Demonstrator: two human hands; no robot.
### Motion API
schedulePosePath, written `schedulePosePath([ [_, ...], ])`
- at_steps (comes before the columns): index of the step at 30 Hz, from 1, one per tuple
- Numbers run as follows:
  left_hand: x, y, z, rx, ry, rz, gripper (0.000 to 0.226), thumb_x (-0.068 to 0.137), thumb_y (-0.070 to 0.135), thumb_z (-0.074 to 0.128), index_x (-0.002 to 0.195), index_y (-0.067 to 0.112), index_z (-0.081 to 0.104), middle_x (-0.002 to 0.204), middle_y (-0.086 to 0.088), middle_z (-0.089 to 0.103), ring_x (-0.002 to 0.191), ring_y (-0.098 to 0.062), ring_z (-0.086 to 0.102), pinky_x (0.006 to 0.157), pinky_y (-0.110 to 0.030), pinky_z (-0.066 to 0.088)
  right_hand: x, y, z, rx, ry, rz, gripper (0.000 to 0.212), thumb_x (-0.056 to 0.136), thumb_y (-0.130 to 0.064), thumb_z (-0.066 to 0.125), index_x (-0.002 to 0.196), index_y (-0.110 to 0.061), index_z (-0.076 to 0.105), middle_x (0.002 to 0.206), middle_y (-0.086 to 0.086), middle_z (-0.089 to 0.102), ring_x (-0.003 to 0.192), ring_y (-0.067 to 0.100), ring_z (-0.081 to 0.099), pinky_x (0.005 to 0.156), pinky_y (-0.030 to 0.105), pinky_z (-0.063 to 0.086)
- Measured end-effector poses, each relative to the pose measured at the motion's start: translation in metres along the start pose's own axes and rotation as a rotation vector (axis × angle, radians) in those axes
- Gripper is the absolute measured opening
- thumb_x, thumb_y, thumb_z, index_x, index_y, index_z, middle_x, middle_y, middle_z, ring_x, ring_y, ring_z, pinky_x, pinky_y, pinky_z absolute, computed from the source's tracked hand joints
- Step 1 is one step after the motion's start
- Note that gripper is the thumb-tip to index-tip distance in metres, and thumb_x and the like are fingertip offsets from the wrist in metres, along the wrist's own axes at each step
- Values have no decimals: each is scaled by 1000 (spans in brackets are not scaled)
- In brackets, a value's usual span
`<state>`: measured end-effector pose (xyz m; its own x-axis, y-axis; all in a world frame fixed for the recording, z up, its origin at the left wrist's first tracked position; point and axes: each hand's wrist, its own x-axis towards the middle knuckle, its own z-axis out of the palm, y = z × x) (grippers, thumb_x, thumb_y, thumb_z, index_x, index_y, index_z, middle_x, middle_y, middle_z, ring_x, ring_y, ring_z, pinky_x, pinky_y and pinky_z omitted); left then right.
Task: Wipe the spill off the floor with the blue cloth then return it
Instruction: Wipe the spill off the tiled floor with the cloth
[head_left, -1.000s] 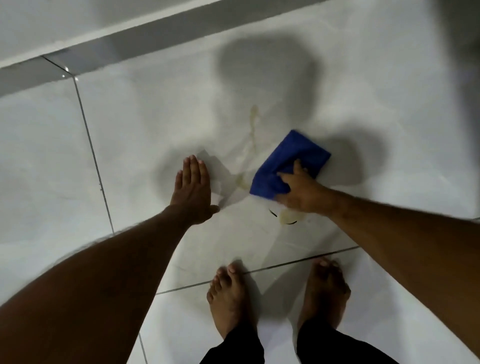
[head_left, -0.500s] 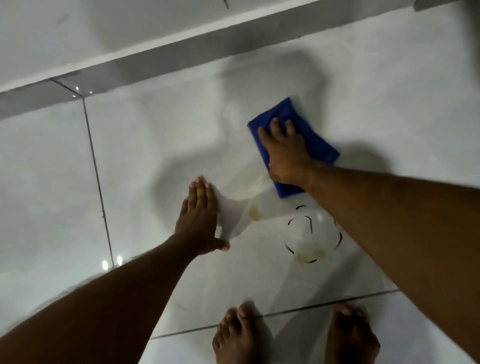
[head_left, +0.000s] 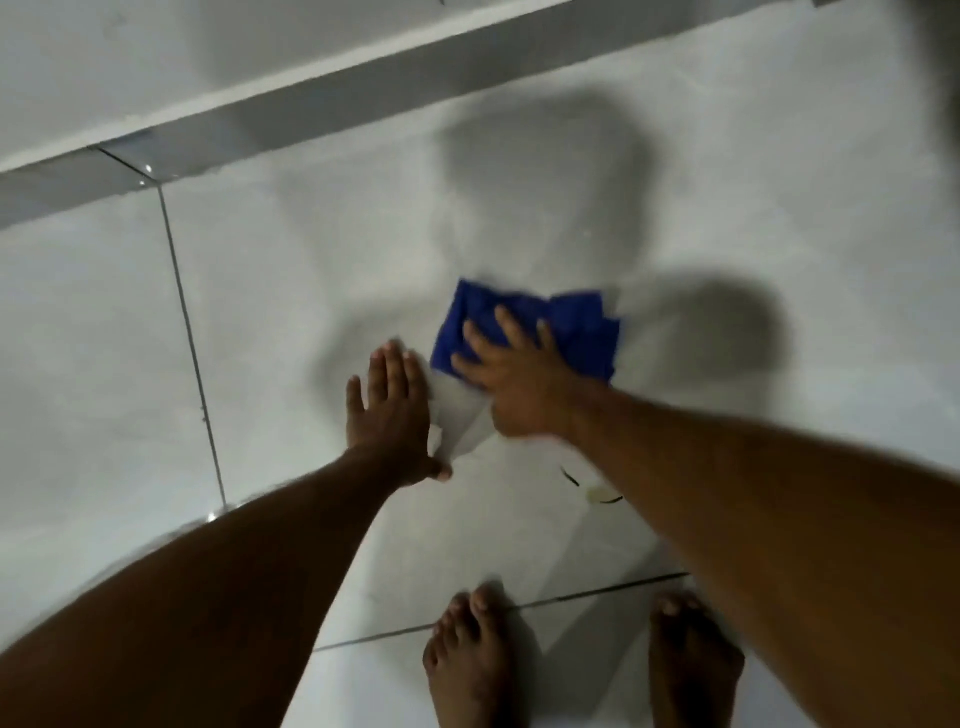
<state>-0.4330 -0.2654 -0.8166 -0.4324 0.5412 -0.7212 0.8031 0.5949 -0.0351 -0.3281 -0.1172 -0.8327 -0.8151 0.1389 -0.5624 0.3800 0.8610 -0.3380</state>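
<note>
While wiping: the blue cloth (head_left: 576, 332) is pressed flat at frame centre.
Right hand (head_left: 514, 384): fingers spread on cloth for pressure.
Left hand (head_left: 392, 410): palm flat on floor (head_left: 291, 291), apparently bracing.
Spill (head_left: 597, 493): residue seen lower right of centre.

The cloth (head_left: 576, 332) lies on the floor (head_left: 291, 322) under the right hand (head_left: 519, 379). The left hand (head_left: 389, 410) rests flat just at its nine o'clock. Two bare feet (head_left: 472, 660) stand at six o'clock, the wall base (head_left: 332, 104) at twelve.
</note>
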Motion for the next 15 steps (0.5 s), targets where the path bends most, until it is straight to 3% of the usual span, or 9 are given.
schedulePosePath([
  [3,-14,8,2,11,25,-20,141,65,57,79,149,1,-20,161,-21,-21,149,-36,-18,120,-53,-2,-86,-6,58,-58,-39,-28,80,82,-21,49,147,-43,9,163,-11,-11,145,28,-20,112,63,-10],
  [5,-25,14,10,40,125,38,125,76,49,75,151,1,-14,162,-22,-14,150,-37,-12,121,-52,1,-104,20,57,-56,-78,-7,77,87,-22,46,147,-48,5,162,-13,-13,146,26,-19,113,61,-6],
  [7,-34,20,17,61,116,102,119,80,40,74,151,1,-13,162,-23,-14,149,-39,-12,120,-51,2,-94,31,42,-88,-149,7,77,90,-25,49,147,-48,1,161,-13,-17,147,28,-18,113,64,1],
  [11,-38,34,33,-28,4,170,156,52,57,87,148,2,-22,157,-22,-28,146,-38,-22,120,-48,1,-67,13,36,32,-106,162,88,87,-19,56,148,-43,-2,160,-7,-24,143,36,-25,109,71,-3],
  [15,-43,38,36,-26,6,119,155,54,56,87,148,3,-24,158,-21,-29,147,-37,-22,121,-49,3,-80,3,58,-23,-107,100,86,86,-14,54,148,-42,1,160,-8,-23,143,35,-26,110,71,-3],
])
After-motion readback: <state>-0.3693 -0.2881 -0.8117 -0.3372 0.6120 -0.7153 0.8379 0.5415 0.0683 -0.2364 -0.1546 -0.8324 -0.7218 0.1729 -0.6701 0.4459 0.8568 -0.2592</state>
